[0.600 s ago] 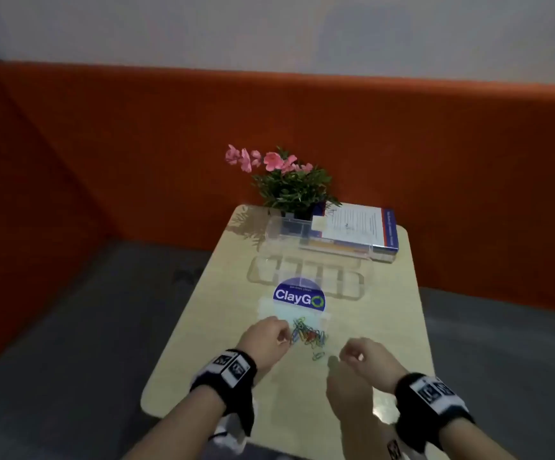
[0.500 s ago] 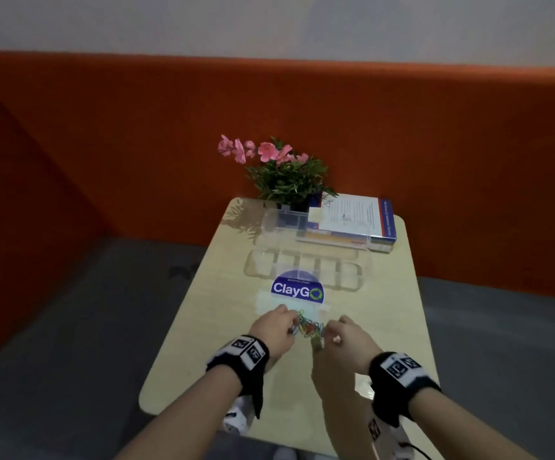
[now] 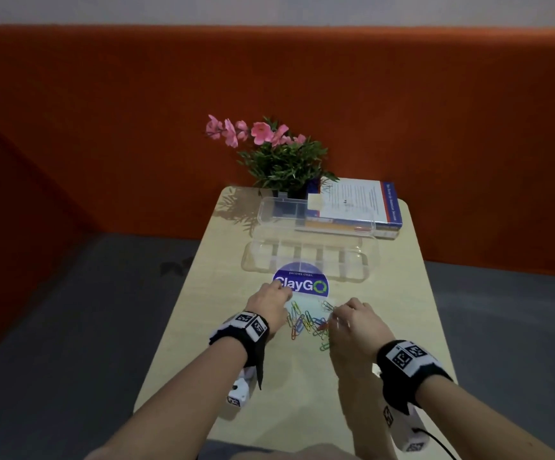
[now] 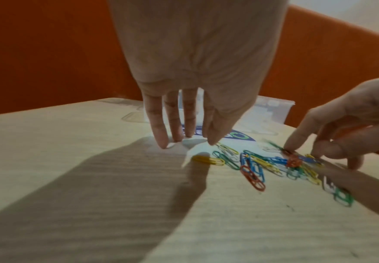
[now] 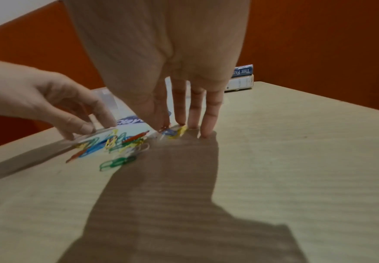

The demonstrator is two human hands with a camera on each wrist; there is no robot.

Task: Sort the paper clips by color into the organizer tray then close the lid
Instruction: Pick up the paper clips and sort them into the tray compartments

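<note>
Coloured paper clips [image 3: 307, 323] lie heaped on our table [image 3: 203, 313] before the clear organizer tray [image 3: 309, 260], our left hand [image 3: 271, 305] and right hand [image 3: 352, 322] spread fingertip-down, so sorting barely begins; next, pinch one colour.

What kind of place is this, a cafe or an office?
Probably an office break nook or pantry seating booth, though that is a guess. A small wooden table stands against an orange padded bench back, with a ClayGo "pantries clean" sticker, a potted plant and books.
</note>
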